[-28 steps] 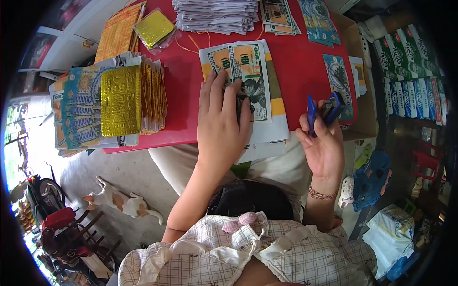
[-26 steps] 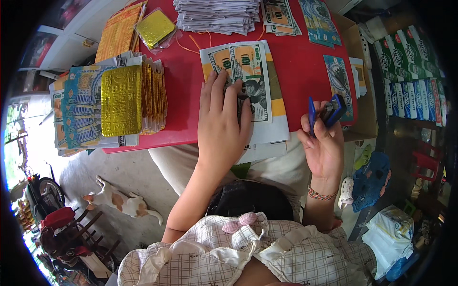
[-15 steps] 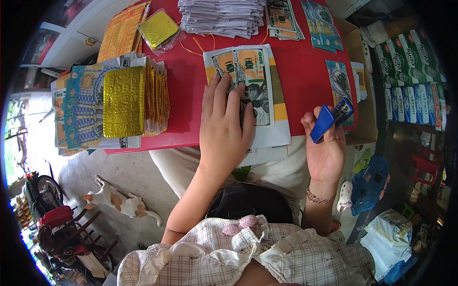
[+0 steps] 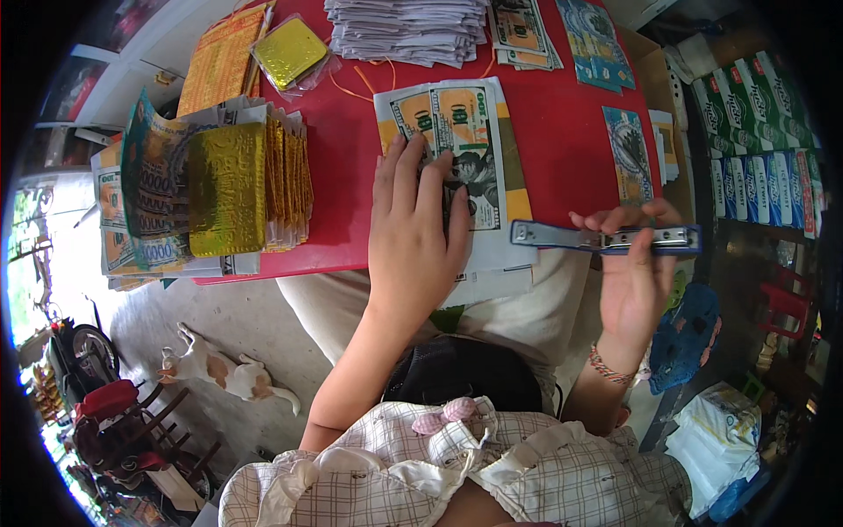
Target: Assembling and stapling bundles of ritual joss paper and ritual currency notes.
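Note:
My left hand (image 4: 411, 224) lies flat, fingers stretched out, on a bundle of banknote-like printed papers (image 4: 487, 189) at the table's near edge. White and yellow sheets show from under the top notes. To the right, my right hand (image 4: 634, 285) grips a blue stapler (image 4: 558, 237) that is swung wide into a long bar, its metal inside showing. The stapler's left end reaches over the bundle's lower right corner. Left of my left hand stands a thick pile with blue notes (image 4: 156, 189) and a gold embossed sheet (image 4: 226, 189); the blue notes' upper edges curl up.
On the red table (image 4: 562, 149) stand a tall white paper stack (image 4: 408, 31), orange printed sheets (image 4: 219, 61) and a wrapped gold packet (image 4: 290, 53). More blue notes (image 4: 625, 154) lie at the right. A cat (image 4: 219, 369) lies on the floor at left.
The stapler has been swung from partly folded to wide apart, and my right hand has shifted right. The blue notes on the left pile have curled upward. My left hand stays in place.

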Available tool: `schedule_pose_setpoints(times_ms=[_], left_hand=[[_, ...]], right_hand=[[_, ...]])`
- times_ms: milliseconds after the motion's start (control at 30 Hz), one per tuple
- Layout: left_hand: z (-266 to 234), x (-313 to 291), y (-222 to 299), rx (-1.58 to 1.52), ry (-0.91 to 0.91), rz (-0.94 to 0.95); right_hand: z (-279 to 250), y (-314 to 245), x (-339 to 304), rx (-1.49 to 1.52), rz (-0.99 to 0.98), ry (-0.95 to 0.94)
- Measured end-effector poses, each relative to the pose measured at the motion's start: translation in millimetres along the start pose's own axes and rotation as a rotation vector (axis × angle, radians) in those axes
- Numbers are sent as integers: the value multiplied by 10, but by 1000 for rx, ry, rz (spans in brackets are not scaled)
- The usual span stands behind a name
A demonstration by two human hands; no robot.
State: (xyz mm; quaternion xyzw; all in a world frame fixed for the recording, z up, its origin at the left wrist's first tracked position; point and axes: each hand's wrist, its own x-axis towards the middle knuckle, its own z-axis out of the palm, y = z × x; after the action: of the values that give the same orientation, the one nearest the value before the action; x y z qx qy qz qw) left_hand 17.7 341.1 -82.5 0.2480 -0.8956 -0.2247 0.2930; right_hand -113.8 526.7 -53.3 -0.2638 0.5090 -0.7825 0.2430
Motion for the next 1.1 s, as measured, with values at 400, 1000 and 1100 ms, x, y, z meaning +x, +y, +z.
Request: schedule_pose_setpoints(times_ms=[400, 1000, 1100], left_hand=[[22, -8, 13, 44, 5, 2], [6, 8, 31, 25, -28, -12], [4, 9, 26, 15, -17, 0]], right_hand=[[-217, -258, -230, -294, 275, -218], [115, 91, -120, 154, 13, 86], [151, 122, -43, 48, 17, 90]])
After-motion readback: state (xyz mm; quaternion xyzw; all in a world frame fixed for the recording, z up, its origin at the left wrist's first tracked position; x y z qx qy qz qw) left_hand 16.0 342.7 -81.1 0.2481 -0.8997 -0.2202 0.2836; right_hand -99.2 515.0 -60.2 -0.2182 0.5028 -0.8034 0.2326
